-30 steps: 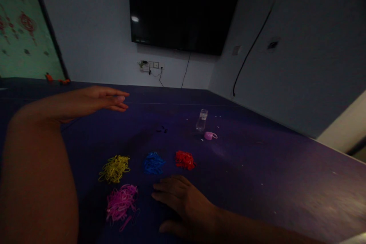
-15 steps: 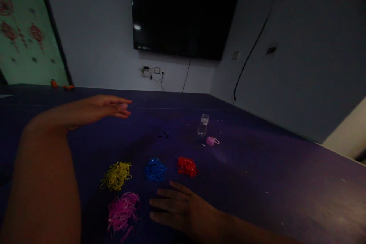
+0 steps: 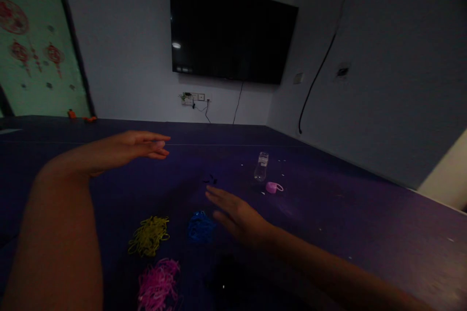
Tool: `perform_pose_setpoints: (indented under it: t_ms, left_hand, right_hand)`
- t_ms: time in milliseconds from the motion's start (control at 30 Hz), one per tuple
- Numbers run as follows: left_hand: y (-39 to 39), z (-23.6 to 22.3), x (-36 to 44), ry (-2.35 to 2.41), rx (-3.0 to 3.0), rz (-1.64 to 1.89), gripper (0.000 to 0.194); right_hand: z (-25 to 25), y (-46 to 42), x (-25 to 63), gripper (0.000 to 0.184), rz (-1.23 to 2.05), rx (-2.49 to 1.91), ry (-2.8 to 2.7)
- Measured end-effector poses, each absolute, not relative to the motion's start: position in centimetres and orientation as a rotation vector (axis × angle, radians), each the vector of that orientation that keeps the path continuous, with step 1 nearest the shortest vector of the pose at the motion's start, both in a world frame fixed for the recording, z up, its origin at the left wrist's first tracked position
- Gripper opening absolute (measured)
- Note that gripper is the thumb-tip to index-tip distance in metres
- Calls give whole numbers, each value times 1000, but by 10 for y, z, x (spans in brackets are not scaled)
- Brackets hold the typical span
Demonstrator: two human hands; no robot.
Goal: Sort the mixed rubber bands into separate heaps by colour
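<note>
My left hand [image 3: 140, 146] hovers over the dark purple surface [image 3: 314, 233] with fingers stretched out and nothing in them. Above the surface, my right hand [image 3: 239, 216] is open and empty, its fingers pointing left. Just left of it lies a pile of blue rubber bands [image 3: 200, 227]. Farther left are yellow rubber bands [image 3: 149, 236], with pink rubber bands [image 3: 158, 285] nearer to me. The red bands are hidden behind my right hand and forearm. Some small black pieces [image 3: 210, 180] lie beyond my right fingertips.
A clear bottle [image 3: 261, 167] stands beyond my right hand, beside a pink cap with a loop [image 3: 272, 187]. White scraps are scattered on the right. A large television [image 3: 231, 29] hangs on the far wall. Small orange objects [image 3: 72, 113] sit at the far left.
My right hand has risen and moved forward from beside the pink and blue bands, now covering the red pile. My left hand keeps nearly the same pose. The view has tilted slightly up.
</note>
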State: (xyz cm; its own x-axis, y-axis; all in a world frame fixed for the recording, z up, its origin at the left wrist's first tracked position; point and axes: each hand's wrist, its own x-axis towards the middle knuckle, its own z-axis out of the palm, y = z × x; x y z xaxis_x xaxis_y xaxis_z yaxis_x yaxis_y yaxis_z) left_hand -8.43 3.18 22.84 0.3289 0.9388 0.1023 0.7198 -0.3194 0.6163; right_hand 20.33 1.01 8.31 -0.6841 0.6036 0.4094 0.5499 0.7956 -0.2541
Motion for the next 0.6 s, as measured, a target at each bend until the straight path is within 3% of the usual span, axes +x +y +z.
perform_pose_setpoints:
  t_ms: [300,600]
  left_hand:
    - [31,228,-87,1465,2095,651,58]
    - [32,229,-85,1438,2098,662,58]
  right_hand:
    - [73,150,183,49,-16,-1740,-2410]
    - [64,169,159,24,208,-1788,-2307]
